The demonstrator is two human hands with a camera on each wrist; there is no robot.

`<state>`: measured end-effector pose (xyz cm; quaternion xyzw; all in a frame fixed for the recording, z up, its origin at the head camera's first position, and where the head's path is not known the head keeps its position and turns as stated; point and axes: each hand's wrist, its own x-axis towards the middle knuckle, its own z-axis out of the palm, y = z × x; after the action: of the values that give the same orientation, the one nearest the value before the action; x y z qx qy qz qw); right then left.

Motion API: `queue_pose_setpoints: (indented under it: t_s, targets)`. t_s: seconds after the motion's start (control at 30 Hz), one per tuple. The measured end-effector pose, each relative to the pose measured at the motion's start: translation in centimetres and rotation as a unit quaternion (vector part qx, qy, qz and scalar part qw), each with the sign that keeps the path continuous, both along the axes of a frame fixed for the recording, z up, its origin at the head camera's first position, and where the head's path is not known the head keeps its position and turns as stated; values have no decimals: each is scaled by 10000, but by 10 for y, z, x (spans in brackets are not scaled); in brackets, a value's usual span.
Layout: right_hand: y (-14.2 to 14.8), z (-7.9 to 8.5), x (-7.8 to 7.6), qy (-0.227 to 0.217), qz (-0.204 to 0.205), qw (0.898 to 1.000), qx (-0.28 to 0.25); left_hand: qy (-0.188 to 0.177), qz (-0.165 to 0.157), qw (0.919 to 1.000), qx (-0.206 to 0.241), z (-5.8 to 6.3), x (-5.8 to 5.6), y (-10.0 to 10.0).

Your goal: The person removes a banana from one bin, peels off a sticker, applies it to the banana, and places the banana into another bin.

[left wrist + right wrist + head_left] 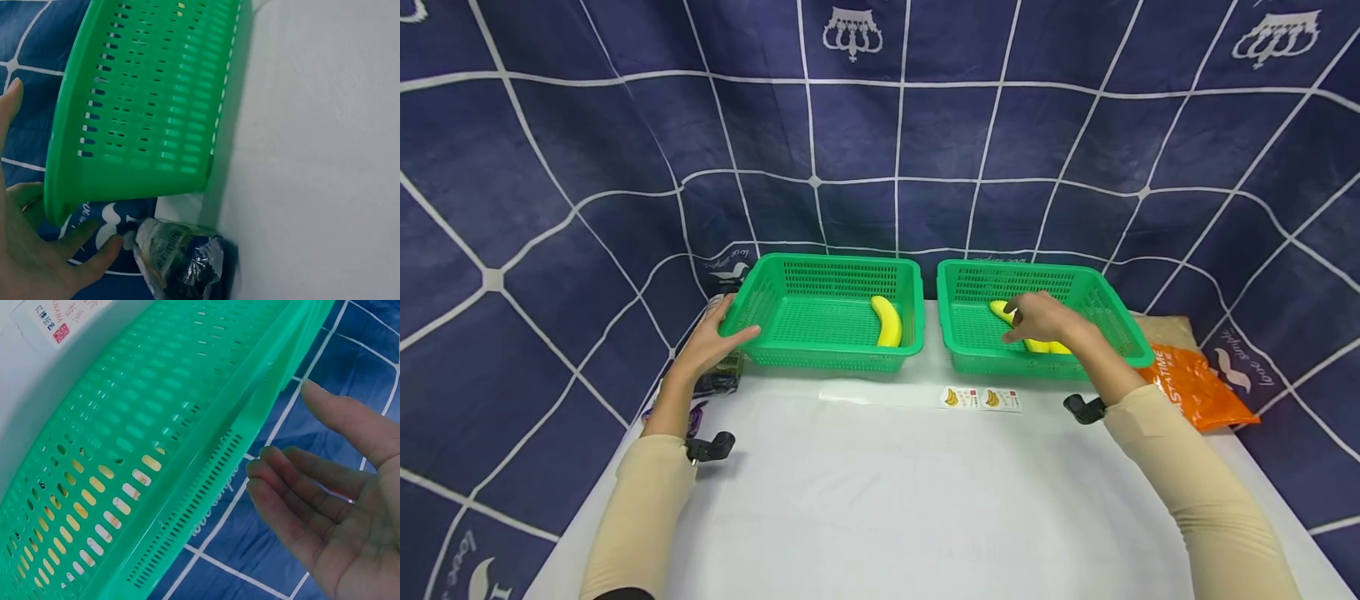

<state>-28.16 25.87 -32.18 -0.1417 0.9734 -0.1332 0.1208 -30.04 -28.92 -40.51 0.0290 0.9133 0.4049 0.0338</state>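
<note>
Two green plastic baskets stand side by side at the back of the table. One yellow banana (889, 322) lies at the right end of the left basket (835, 358). My left hand (711, 337) is at that basket's left end, thumb and fingers spread about its corner; whether it touches the rim is unclear. Over the right basket (992, 364) hovers my right hand (1041, 318), fingers loosely bent, holding nothing in the right wrist view. Below it are a banana (1001, 312) and more yellow fruit (1048, 347), partly hidden by the hand and wrist.
Two small banana-picture cards (960, 397) and a clear strip (880, 393) lie before the baskets. An orange bag (1202, 387) sits to the right. A dark, shiny package (181, 256) lies beneath my left hand. Blue gridded cloth (940, 133) hangs behind.
</note>
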Motion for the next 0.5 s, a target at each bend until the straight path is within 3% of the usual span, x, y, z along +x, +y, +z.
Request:
queue_pose_setpoints:
  t_s: [0.17,0.33,0.5]
  targets:
    - [-6,3,2,9,72,10000,-10,-81,-84,9999,-4,-7,-5,1]
    - [-11,4,5,-58,72,9999,-51,125,34,9997,-219,-21,-9,1]
    - [-15,5,8,18,184,9998,-37,305,99,9993,-183,-27,-11,0]
